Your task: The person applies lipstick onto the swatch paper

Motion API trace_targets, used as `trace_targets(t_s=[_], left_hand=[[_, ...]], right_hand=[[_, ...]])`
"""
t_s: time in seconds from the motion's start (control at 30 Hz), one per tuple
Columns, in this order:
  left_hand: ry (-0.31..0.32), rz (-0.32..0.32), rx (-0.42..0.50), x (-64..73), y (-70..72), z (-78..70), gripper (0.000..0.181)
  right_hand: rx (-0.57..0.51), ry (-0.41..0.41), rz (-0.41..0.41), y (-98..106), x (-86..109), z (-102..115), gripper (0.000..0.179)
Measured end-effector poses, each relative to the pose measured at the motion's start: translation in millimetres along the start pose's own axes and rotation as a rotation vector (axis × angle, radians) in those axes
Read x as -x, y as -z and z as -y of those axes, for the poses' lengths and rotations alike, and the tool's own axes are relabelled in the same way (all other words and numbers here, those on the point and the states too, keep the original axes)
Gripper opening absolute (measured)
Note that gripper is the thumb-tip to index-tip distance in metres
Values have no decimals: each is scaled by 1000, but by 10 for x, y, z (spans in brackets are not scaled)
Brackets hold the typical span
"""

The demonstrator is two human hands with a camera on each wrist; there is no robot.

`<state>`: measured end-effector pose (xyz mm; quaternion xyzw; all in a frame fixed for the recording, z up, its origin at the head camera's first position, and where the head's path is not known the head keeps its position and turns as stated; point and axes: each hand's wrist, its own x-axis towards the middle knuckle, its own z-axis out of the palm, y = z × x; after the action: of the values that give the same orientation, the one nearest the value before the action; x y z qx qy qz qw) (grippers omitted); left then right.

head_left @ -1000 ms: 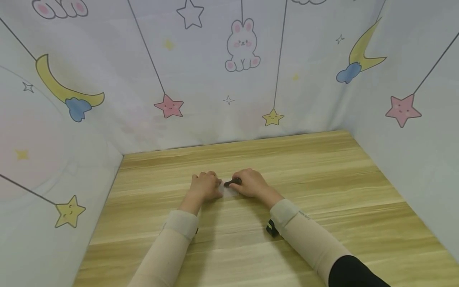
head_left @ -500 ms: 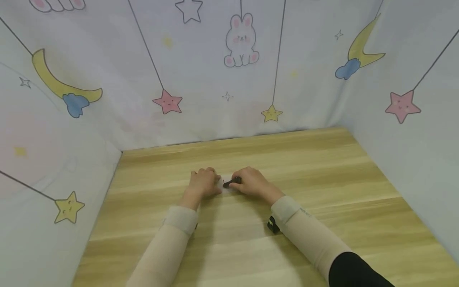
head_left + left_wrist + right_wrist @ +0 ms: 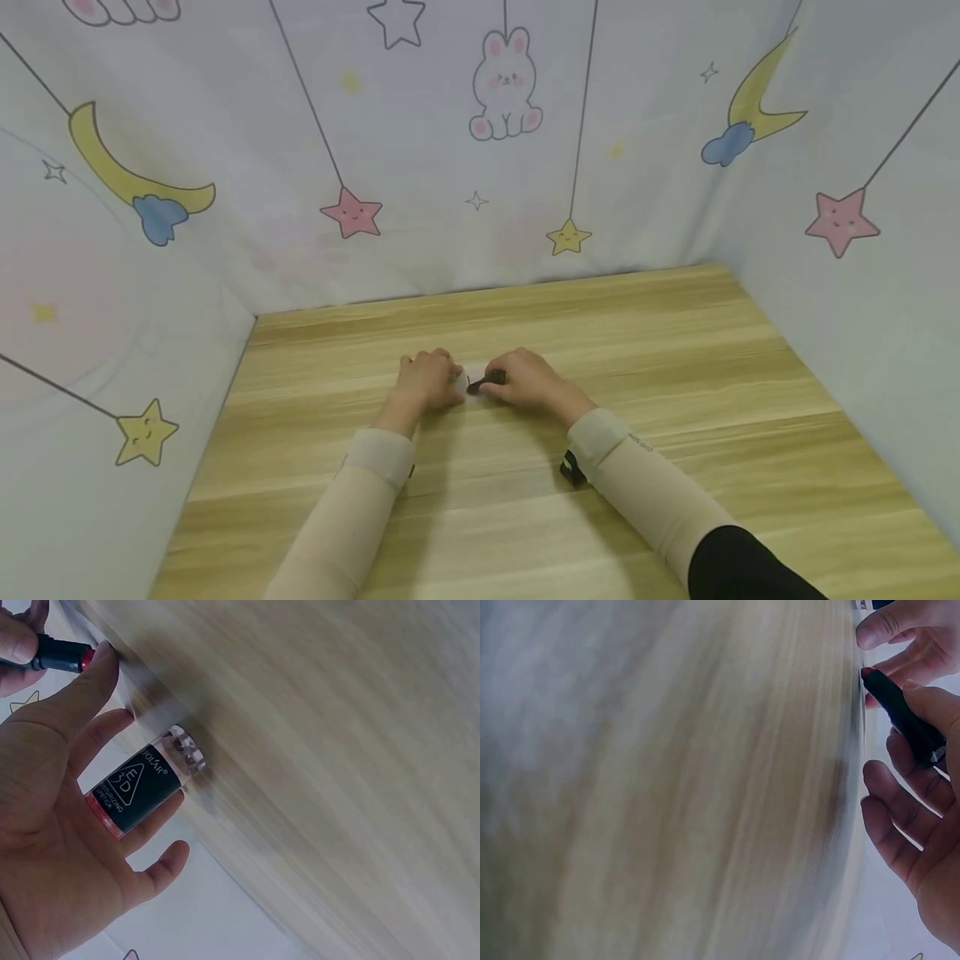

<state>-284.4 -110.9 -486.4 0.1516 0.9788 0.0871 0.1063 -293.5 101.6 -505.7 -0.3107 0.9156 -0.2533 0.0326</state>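
Observation:
My right hand pinches a dark lipstick tube between thumb and fingers, and its red tip points left toward my other hand. A small piece of white paper lies on the table between the hands, partly hidden by them. Thumb and fingertips of my left hand rest at the paper's left side. In the left wrist view, a lipstick cap with a black label, a clear end and a red end is beside the left palm. Its clear end faces down at the tabletop, and no finger crosses its front.
The wood-grain table ends at a white cloth backdrop printed with stars, moons and a rabbit. More cloth walls stand at left and right. A black device sits under the right sleeve cuff.
The head view has tilted slightly, so the scene sits a little higher. Both hands stay nearly in place. A thin dark line now shows by the lipstick's tip.

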Motion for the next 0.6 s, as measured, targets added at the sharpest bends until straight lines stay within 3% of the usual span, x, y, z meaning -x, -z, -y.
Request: trace_targets(t_s=[0.27, 0.47, 0.6], left_hand=[[-33, -8, -63, -4, 32, -28, 52], [-25, -18, -70, 4, 26, -26, 49], [-27, -17, -72, 20, 3, -22, 46]], right_hand=[[-356, -105, -127, 40, -6, -29, 20], [-659, -234, -151, 100, 11, -38, 30], [-732, -239, -170, 129, 37, -27, 31]])
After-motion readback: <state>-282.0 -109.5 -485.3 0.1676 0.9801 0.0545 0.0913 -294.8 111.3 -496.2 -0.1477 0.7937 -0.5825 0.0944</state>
